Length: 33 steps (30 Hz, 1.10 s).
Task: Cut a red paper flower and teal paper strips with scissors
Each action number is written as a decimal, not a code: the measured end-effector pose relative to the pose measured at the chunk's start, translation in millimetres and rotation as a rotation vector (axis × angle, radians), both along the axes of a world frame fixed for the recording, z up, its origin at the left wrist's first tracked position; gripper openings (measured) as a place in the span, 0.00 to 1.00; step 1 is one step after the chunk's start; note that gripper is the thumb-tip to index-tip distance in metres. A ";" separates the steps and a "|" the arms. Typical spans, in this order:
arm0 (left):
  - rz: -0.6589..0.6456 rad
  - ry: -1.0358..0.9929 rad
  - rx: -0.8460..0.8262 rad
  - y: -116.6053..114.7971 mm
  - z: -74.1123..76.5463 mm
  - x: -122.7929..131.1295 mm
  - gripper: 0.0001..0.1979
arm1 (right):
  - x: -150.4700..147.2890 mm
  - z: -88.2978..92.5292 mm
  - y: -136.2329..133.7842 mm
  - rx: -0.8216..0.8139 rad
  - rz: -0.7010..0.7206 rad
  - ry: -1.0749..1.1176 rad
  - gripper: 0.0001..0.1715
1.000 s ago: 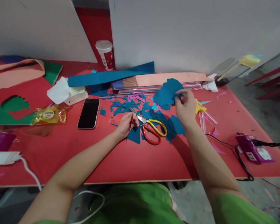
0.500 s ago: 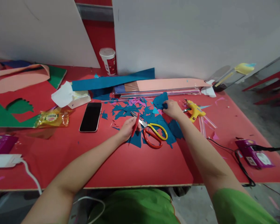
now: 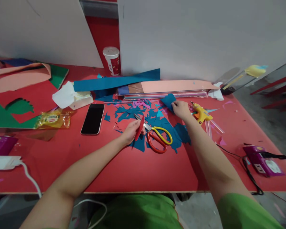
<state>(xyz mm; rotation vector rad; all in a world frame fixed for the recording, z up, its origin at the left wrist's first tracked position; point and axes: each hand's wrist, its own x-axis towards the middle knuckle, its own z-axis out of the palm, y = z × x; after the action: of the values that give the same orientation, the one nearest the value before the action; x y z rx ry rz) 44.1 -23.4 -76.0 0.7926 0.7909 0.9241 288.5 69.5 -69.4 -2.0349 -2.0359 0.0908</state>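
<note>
My left hand [image 3: 130,132] rests on the red table [image 3: 138,171] and pinches a small red paper piece [image 3: 139,132] that stands on edge. Beside it lie scissors [image 3: 156,135] with yellow and red handles, on a litter of blue paper scraps [image 3: 133,111]. My right hand [image 3: 181,109] is farther back, fingers closed on a folded blue paper piece [image 3: 168,101]. A yellow glue gun [image 3: 200,113] lies just right of that hand.
A black phone [image 3: 92,118] lies left of the scraps, with tissues [image 3: 66,96] and a yellow packet [image 3: 51,119] beyond. Long blue and peach paper strips [image 3: 157,84] and a paper cup [image 3: 112,60] line the wall. Purple devices [image 3: 262,160] with cords sit near both table ends.
My right hand has brought the blue paper down from the air to the table near the glue gun, and the paper now looks folded small. My left hand has kept its red piece.
</note>
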 end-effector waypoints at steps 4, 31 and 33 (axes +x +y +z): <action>0.000 0.000 0.007 -0.1 -0.2 0.2 0.15 | -1.0 0.5 -1.9 -0.004 0.004 0.012 0.13; -0.191 0.916 0.529 33.4 60.4 -62.9 0.14 | -70.0 14.2 -135.6 -0.229 0.472 -0.001 0.22; -0.403 1.115 0.643 32.8 68.8 -68.7 0.13 | -71.2 9.0 -135.2 -0.207 0.442 0.022 0.25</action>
<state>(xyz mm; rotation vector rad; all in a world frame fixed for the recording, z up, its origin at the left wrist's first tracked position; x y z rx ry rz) -24.6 9.4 -7.3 2.0322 1.2197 0.2851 217.2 -65.6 -60.4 -1.6372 -2.5146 0.4200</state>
